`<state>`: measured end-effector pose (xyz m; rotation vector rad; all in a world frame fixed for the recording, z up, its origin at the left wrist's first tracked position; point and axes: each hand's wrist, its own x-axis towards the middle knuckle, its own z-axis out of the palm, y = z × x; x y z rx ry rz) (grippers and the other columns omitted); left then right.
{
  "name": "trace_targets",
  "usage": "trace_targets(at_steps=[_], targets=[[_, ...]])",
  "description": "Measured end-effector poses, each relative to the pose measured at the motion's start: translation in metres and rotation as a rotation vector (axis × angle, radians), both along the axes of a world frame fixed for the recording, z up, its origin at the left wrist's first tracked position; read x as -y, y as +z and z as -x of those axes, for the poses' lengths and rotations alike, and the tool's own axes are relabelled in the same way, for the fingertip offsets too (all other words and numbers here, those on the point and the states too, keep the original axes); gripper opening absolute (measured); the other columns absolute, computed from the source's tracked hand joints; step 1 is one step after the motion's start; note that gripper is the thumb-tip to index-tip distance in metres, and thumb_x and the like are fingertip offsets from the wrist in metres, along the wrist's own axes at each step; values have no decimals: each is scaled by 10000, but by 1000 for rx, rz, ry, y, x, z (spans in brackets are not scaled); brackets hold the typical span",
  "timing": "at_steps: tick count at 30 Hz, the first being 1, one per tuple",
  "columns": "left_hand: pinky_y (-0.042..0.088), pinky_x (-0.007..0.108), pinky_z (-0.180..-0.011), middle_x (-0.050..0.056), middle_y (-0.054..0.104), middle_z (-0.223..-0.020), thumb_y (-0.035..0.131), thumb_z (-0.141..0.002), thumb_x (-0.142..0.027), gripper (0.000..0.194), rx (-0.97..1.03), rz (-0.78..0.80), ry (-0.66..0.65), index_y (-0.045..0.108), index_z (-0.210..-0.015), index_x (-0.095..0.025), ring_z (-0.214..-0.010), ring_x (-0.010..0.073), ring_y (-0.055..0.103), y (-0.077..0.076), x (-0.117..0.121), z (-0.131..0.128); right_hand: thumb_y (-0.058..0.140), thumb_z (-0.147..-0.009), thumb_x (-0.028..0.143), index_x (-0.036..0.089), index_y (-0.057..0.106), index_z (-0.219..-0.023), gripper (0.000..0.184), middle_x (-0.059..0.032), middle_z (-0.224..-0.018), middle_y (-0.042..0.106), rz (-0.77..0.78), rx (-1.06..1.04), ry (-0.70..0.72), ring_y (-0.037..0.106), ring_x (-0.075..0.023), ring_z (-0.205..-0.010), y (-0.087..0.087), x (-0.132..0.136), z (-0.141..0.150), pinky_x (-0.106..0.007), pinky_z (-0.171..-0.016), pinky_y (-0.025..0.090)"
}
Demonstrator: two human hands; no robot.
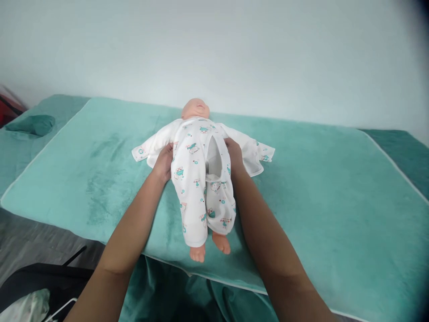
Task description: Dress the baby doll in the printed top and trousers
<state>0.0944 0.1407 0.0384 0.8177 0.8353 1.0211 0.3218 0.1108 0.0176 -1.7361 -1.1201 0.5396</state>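
A baby doll lies on its back, head toward the wall and bare feet toward me. It wears a white printed jacket with both sleeves spread out to the sides. Over its legs and up its trunk are white printed baby trousers with an open slit at the crotch. My left hand is closed on the trousers' left side near the waist. At the opposite side, my right hand grips the trousers at the same height. Some fingertips of both hands are hidden by the cloth.
A green plush cover with pale piping lies over the bed, which stands against a white wall. A dark chair or bag with a pale cloth is at the lower left. Something red shows at the far left.
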Motion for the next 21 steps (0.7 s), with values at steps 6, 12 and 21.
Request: trace_targets(at_steps=[6, 12, 21], targets=[[605, 436, -919, 95, 797, -961, 814, -672, -267, 464, 15, -25, -26, 729, -1103, -120, -981, 300, 755, -3, -3, 3, 576, -753, 419, 172, 689, -907, 312, -130, -1019, 769, -26, -16, 11, 672, -301, -997, 5, 5, 3, -407, -892, 536], [599, 439, -935, 84, 798, -923, 787, -669, -239, 374, 15, -22, -12, 735, -1022, -128, -1018, 311, 749, -2, -2, 3, 587, -759, 374, 151, 752, -1027, 385, -113, -1133, 779, -127, -136, 139, 687, -290, -1078, 13, 14, 7, -415, -967, 542], [547, 453, -1041, 70, 795, -943, 769, -712, -245, 205, -84, -47, 59, 723, -898, -170, -1152, 329, 702, 6, 3, -1, 624, -789, 379, 161, 784, -995, 340, -79, -1082, 792, -141, -184, 188, 693, -286, -1064, 19, 16, 11, -428, -967, 551]])
